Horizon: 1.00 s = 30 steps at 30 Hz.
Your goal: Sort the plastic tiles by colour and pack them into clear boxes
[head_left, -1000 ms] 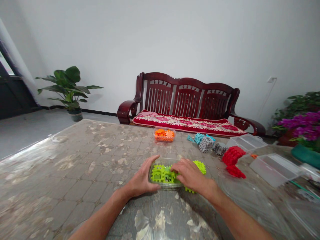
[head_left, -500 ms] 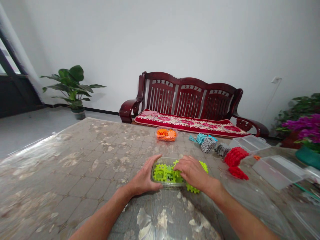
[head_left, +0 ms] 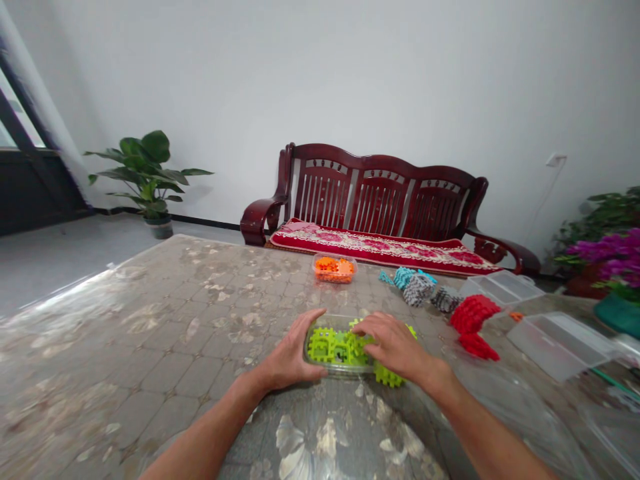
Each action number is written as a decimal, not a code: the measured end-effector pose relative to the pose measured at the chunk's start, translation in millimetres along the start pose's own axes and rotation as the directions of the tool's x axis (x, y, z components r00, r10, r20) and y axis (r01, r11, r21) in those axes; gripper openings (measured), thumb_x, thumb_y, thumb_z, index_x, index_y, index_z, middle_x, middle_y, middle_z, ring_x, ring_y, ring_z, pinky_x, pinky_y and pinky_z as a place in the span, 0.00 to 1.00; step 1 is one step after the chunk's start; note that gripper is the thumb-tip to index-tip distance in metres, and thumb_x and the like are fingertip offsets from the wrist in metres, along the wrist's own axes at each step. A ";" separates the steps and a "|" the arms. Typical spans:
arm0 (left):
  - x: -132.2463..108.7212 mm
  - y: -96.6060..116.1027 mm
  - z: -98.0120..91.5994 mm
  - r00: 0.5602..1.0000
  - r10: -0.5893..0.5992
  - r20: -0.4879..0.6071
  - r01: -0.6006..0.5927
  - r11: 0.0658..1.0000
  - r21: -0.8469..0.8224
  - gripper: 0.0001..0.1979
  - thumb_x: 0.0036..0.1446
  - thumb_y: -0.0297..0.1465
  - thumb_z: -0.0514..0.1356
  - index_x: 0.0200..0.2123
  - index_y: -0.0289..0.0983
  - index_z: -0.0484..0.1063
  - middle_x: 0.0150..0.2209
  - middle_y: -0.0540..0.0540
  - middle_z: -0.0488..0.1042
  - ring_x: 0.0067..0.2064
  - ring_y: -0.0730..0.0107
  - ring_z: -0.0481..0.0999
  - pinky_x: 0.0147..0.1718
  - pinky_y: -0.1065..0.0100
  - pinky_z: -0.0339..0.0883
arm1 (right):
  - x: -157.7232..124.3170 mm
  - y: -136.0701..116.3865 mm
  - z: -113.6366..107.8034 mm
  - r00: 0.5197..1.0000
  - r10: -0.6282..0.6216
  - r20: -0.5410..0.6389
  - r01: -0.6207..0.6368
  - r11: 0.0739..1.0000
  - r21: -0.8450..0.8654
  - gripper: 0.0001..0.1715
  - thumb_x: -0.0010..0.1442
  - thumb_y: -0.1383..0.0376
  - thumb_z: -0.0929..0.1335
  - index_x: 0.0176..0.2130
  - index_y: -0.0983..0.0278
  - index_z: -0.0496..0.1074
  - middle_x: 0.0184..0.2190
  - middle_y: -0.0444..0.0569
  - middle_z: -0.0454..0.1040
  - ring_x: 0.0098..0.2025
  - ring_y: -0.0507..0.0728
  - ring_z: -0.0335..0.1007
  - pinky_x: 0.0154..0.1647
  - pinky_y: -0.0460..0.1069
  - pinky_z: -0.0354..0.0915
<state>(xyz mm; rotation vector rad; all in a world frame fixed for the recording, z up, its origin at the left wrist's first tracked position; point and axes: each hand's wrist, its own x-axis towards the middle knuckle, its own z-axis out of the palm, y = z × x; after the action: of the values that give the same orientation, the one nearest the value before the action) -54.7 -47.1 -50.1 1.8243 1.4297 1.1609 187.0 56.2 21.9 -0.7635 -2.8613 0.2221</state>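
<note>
Left hand [head_left: 293, 350] curved and gripping the nine-o'clock side of a clear plastic tub [head_left: 330, 320] on a patterned table under a clear cover [head_left: 125, 320]; right hand [head_left: 393, 347] open, palm down, on lime-green interlocking plastic blocks [head_left: 335, 350] inside. One more lime-green block [head_left: 386, 377] just outside at four o'clock; a small clear tub of orange blocks [head_left: 334, 269] at twelve, red blocks [head_left: 473, 317] at two.

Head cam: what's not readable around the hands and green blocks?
Head view only:
- Green interlocking blocks in the clear plastic tub: partly hidden under the right hand, so the count is unclear.
- Orange pieces in the far tub: too small to count.
- Purple flowers: cut off by the right edge.
</note>
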 end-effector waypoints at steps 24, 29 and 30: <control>-0.4 6.5 -2.1 0.998 -0.055 0.013 0.054 0.998 0.009 0.51 0.40 0.28 0.69 0.67 0.39 0.50 0.66 0.38 0.57 0.66 0.49 0.59 0.67 0.49 0.51 | -41.2 92.6 -7.9 0.837 0.529 -0.143 -0.470 0.826 0.310 0.21 0.56 0.64 0.68 0.50 0.63 0.77 0.48 0.52 0.80 0.50 0.61 0.76 0.53 0.54 0.67; -0.5 10.4 -3.7 0.997 -0.074 0.026 0.074 0.997 -0.002 0.51 0.40 0.28 0.68 0.67 0.39 0.50 0.66 0.38 0.57 0.66 0.49 0.60 0.66 0.49 0.51 | -56.0 108.5 5.6 0.878 0.478 -0.032 -0.465 0.866 0.183 0.40 0.47 0.62 0.72 0.59 0.64 0.71 0.58 0.54 0.73 0.60 0.65 0.67 0.62 0.56 0.59; -0.6 10.9 -3.8 0.997 -0.076 0.029 0.076 0.997 -0.002 0.51 0.40 0.28 0.68 0.67 0.39 0.50 0.66 0.38 0.57 0.66 0.49 0.59 0.66 0.48 0.51 | -55.9 106.4 7.2 0.877 0.480 -0.018 -0.471 0.867 0.162 0.41 0.46 0.63 0.72 0.60 0.64 0.70 0.59 0.54 0.73 0.60 0.65 0.66 0.62 0.56 0.59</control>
<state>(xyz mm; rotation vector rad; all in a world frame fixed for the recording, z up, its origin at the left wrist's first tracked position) -52.8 -51.1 -39.5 1.7618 1.4674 1.0946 284.2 118.5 -12.1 -1.4070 -2.5127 0.4670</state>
